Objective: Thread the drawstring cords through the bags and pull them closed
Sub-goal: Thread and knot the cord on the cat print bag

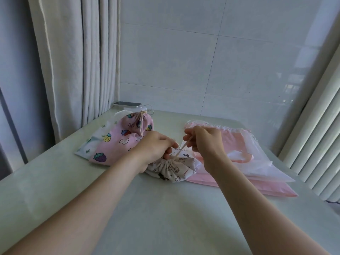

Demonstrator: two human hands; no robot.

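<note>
Forearms (103, 196) are stretched over the bench (165, 214); the cat-print bag (174, 173) is clamped by the left hand (154, 148), its cord (181, 150) pinched by the right hand (204, 140) alongside.

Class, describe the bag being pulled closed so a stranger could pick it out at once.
On the pale table, look between the left hand and right hand. The cat-print bag there is white, its mouth gathered on a cord; the strawberry bag on its left is pink, and the plastic bags on its right carry no print.
</note>
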